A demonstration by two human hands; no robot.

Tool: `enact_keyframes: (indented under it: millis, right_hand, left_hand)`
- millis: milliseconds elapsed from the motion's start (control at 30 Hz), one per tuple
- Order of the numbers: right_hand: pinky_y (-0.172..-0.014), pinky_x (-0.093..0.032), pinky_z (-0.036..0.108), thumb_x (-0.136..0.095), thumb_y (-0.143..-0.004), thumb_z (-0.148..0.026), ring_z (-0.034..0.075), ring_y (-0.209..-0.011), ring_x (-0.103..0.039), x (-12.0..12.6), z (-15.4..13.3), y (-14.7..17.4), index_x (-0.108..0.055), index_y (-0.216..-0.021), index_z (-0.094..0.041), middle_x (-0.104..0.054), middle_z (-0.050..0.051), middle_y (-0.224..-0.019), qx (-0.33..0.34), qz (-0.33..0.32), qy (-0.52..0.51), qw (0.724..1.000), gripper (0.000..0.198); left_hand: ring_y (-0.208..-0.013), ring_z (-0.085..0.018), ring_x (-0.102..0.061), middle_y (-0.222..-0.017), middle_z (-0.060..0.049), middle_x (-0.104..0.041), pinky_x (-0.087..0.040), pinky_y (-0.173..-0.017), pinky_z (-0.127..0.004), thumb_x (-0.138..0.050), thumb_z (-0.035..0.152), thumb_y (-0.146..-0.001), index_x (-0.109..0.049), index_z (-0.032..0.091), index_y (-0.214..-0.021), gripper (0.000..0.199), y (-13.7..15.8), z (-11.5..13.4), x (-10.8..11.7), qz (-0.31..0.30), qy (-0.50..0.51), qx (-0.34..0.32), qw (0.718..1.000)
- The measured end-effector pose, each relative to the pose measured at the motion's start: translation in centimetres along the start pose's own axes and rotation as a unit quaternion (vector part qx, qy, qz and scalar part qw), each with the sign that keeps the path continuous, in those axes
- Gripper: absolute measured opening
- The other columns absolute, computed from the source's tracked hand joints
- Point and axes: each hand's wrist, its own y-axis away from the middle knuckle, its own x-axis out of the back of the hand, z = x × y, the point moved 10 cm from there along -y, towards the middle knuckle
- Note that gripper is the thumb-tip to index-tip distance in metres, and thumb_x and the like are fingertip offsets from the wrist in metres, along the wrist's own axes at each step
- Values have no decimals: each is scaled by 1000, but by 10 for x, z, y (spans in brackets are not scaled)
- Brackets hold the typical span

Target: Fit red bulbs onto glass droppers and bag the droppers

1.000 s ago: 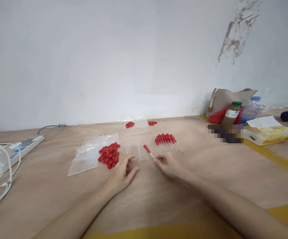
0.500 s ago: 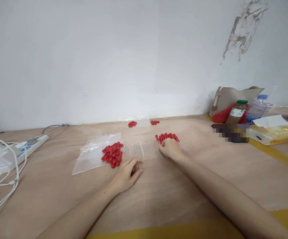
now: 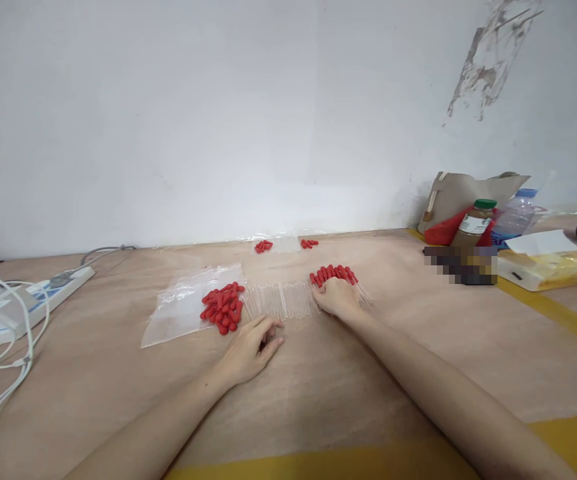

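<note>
My left hand [image 3: 251, 348] lies on the table with its fingers loosely bent and the thumb apart, holding nothing. Just beyond its fingertips is a row of thin clear glass tubes [image 3: 284, 301]. To its left, a heap of red rubber bulbs [image 3: 222, 308] sits on the edge of a clear plastic bag [image 3: 171, 313]. My right hand [image 3: 337, 298] is closed at the left end of a row of droppers [image 3: 338, 272], clear tubes capped with red bulbs. Its fingertips pinch the leftmost dropper's stem; the hand covers most of the other stems.
Small red bulb groups [image 3: 263, 247] lie on plastic by the wall. A power strip [image 3: 71, 290] and white cables [image 3: 31, 327] are at left. At right stand a green-capped bottle [image 3: 473, 227], a clear bottle [image 3: 516, 213], a bag [image 3: 461, 193] and a tissue pack [image 3: 551, 270].
My right hand has shifted slightly left, along with the leftmost dropper at its fingertips. My left hand stays at the same spot by the tubes. The whole view has moved a little.
</note>
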Motion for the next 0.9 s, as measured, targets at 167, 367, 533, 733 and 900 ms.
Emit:
enact_keyframes:
  millis: [167, 367, 533, 733, 900]
  right_hand:
    - [-63, -36, 31, -40, -77, -46, 24, -77, -59, 2, -2, 2, -64, -73, -17, -65, 11, -80, 13, 0, 9, 1000, 37]
    - [-72, -31, 31, -43, -76, -30, 20, -79, -59, 6, -20, 9, -61, -78, -20, -66, 5, -77, 65, 30, 2, 997, 21]
    - [-72, -30, 34, -43, -74, -26, 24, -80, -60, -3, -24, 8, -62, -77, -16, -66, 10, -79, 62, 1, 45, 997, 22]
    - [-74, -28, 38, -41, -76, -27, 26, -78, -60, -9, -30, 8, -64, -76, -11, -66, 16, -80, 70, -15, 75, 995, 28]
    - [-74, -29, 36, -34, -82, -30, 25, -79, -60, -1, -29, 10, -63, -77, -11, -65, 16, -80, 64, -11, 63, 996, 35]
  left_hand:
    - [-63, -12, -48, -76, 0, -49, -40, -59, -24, -45, 23, -83, -52, 19, -98, 17, 0, 2, 1, 2, 2, -6, 1000]
    - [-63, -12, -49, -76, -1, -51, -40, -59, -23, -45, 23, -84, -54, 18, -94, 15, 1, 4, 0, 7, 1, -15, 1000]
    - [-67, -13, -51, -80, -2, -54, -42, -63, -24, -45, 24, -84, -56, 18, -93, 15, 0, 4, 6, 28, -36, -28, 999]
    - [-81, -20, -51, -82, -5, -56, -39, -74, -32, -46, 29, -82, -58, 18, -78, 16, -1, -26, 64, 120, -205, 15, 971]
    - [-78, -21, -51, -78, -3, -57, -37, -69, -33, -51, 38, -79, -58, 21, -74, 20, 1, -48, 74, 55, -263, 60, 961]
